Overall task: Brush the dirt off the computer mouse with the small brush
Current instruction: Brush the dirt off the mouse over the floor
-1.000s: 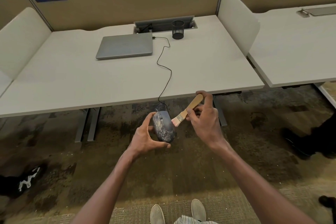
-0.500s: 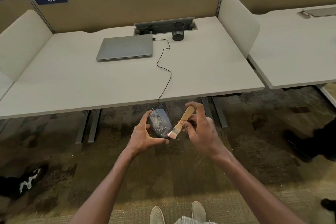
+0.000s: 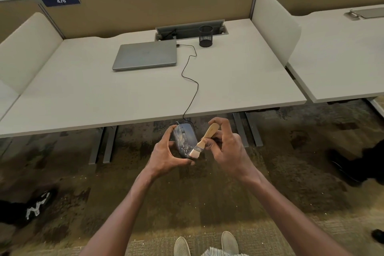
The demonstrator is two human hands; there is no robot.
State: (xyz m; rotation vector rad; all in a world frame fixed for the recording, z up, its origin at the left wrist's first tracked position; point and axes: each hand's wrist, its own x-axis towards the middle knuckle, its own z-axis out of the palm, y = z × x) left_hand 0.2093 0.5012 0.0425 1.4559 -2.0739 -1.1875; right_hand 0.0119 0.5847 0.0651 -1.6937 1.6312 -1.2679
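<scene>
A dark grey computer mouse (image 3: 185, 138), speckled with pale dirt, is held in the air over the carpet just in front of the desk edge. My left hand (image 3: 166, 153) grips it from the left and below. My right hand (image 3: 226, 147) pinches the wooden handle of a small brush (image 3: 202, 141). The brush's pale bristles touch the lower right side of the mouse. The mouse's black cable (image 3: 190, 77) runs up over the desk to a closed grey laptop (image 3: 145, 55).
The white desk (image 3: 104, 100) carries the laptop, a black mesh pen cup (image 3: 205, 36) and a cable tray at the back. White side dividers flank it. Pale crumbs lie on the dark carpet (image 3: 197, 203) below my hands. Dark shoes stand at the left and right edges.
The brush has swept from the mouse's upper right side down to its lower right end. My right hand moved down and left with it; my left hand keeps holding the mouse.
</scene>
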